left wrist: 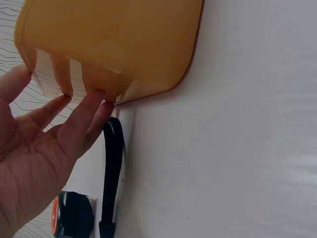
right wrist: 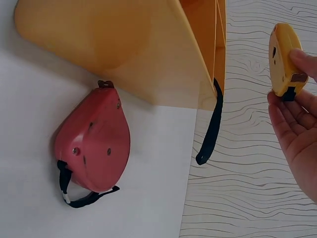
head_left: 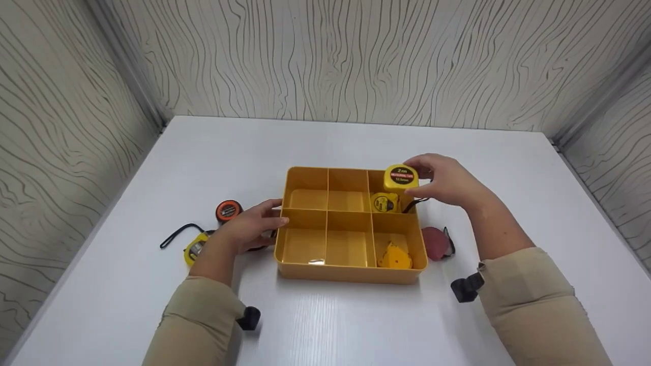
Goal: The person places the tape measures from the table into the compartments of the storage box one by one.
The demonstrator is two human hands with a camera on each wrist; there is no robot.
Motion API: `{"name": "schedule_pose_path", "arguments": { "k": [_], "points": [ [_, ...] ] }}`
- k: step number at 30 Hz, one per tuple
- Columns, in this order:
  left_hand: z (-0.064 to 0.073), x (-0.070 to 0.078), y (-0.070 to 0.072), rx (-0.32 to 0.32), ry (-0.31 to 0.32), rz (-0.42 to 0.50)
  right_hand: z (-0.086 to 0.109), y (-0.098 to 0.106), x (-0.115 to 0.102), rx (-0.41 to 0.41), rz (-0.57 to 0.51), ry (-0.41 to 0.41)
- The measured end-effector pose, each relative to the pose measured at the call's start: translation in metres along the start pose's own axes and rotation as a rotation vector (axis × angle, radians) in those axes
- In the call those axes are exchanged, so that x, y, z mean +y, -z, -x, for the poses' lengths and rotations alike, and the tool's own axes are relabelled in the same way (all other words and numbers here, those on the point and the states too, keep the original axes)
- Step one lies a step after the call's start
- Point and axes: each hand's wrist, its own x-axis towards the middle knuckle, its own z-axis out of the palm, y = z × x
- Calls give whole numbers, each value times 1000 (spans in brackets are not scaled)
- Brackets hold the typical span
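Observation:
A yellow six-compartment tray [head_left: 351,274] sits mid-table. My right hand [head_left: 441,181] pinches a yellow tape measure [head_left: 401,178] above the tray's far right compartment, where another yellow tape measure [head_left: 384,203] lies. In the right wrist view the held tape measure [right wrist: 284,60] sits between thumb and fingers [right wrist: 297,124]. A yellow triangular tool [head_left: 394,256] lies in the near right compartment. My left hand [head_left: 252,225] is open, its fingertips [left wrist: 94,101] touching the tray's left wall [left wrist: 114,44].
An orange-and-black tape measure [head_left: 228,210] and a yellow one [head_left: 196,247] with a black strap [head_left: 175,234] lie left of the tray. A red chalk-line reel [right wrist: 94,141] lies right of it. A black strap [right wrist: 212,126] hangs over the tray's right wall.

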Motion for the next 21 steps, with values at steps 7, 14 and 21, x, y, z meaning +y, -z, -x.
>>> {"name": "schedule_pose_path", "arguments": {
  "k": [7,14,21],
  "points": [
    [2,0,1,0,14,-12,-12,-9,-10,-25,18,-4],
    [0,-1,2,-1,14,-15,-23,-17,-21,-47,71,-10],
    [3,3,0,-5,16,-10,-31,-23,-28,-87,66,-22]
  ]
}}
